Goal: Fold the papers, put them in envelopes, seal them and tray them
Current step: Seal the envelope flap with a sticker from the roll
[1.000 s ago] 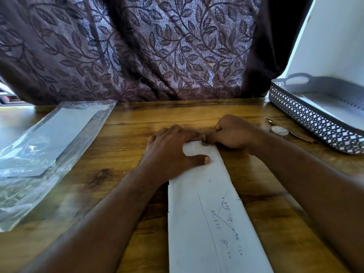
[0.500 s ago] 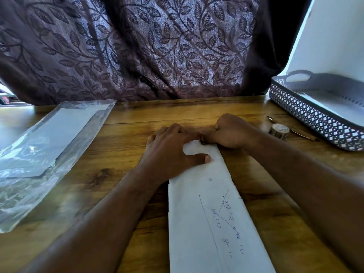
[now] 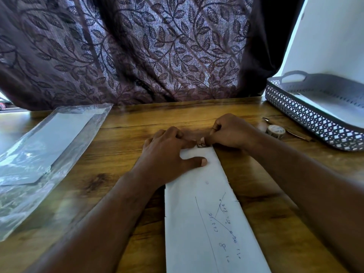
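Observation:
A long folded white paper (image 3: 204, 213) with blue handwriting lies on the wooden table (image 3: 122, 190), running away from me. My left hand (image 3: 169, 154) rests flat on its far end, fingers spread forward and thumb pressing the sheet. My right hand (image 3: 230, 131) is curled at the paper's far right corner, its thumb and fingertips pinching the edge there. A clear plastic sleeve of white envelopes (image 3: 47, 146) lies at the left. The grey lattice tray (image 3: 307, 115) stands at the far right with a white sheet inside.
A small roll of tape (image 3: 275, 131) and a thin metal tool (image 3: 295, 133) lie between my right hand and the tray. A leaf-patterned curtain (image 3: 137, 52) hangs behind the table's back edge. A white board (image 3: 331, 36) leans behind the tray.
Both hands stay at the paper's far end. The view shifted slightly; nothing was picked up or let go.

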### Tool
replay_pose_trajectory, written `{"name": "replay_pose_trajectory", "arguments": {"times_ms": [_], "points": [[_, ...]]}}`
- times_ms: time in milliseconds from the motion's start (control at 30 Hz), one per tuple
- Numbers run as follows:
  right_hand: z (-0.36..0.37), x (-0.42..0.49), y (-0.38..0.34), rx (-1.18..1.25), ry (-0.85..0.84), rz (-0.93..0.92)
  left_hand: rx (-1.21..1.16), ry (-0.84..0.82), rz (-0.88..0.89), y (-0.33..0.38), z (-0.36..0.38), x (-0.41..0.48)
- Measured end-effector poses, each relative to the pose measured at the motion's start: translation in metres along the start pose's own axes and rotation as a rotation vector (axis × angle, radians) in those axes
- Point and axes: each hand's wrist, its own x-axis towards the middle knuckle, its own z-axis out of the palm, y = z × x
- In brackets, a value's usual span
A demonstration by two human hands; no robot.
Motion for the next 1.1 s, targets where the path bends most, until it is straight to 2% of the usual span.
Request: {"name": "replay_pose_trajectory", "arguments": {"times_ms": [333, 533, 733, 867, 1100], "points": [[-0.004, 0.003, 0.006, 0.102, 0.007, 0.032, 0.153, -0.047, 0.055, 0.005, -0.004, -0.006], [-0.003, 0.004, 0.008, 0.073, 0.019, 0.019, 0.156, -0.068, 0.05, 0.007, -0.01, -0.007], [-0.006, 0.003, 0.008, 0.077, 0.014, 0.015, 0.261, -0.184, 0.176, 0.009, -0.017, -0.007], [-0.009, -0.001, 0.01, 0.071, -0.025, -0.026, 0.361, -0.211, 0.234, 0.009, -0.016, -0.005], [-0.018, -0.006, 0.01, 0.113, -0.126, -0.05, 0.303, -0.177, 0.225, 0.006, -0.02, -0.007]]}}
